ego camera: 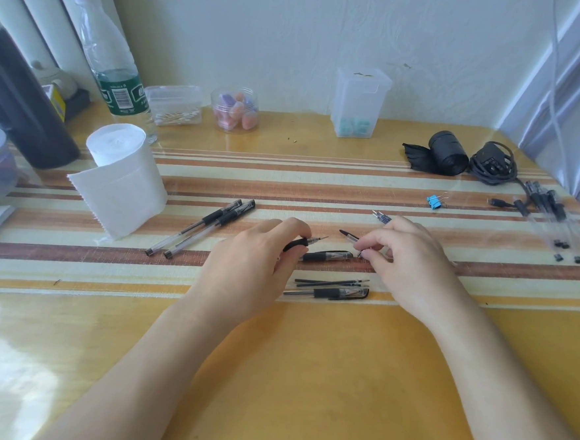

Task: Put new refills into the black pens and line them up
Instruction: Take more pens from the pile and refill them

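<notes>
Fingers (291, 228) of left hand (254, 262) curled round clear-barrelled black-grip pen (302, 243), low over striped cloth (318, 187); right hand (406, 259) pinches small black pointed piece (348, 235) facing it, so likely risk: misaligned push, piece slips among loose thin black refills (332, 282).

Two pens (228, 218) right of tissue roll (120, 177); refills (332, 282) just behind lone pen (326, 293); binder clip (433, 200) farther right, behind.

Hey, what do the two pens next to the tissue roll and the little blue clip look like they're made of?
Two pens: the barrels look like clear glossy plastic, see-through along their length. The black grips look matte, probably rubber.
Blue clip: likely painted metal, with thin shiny wire handles.
</notes>
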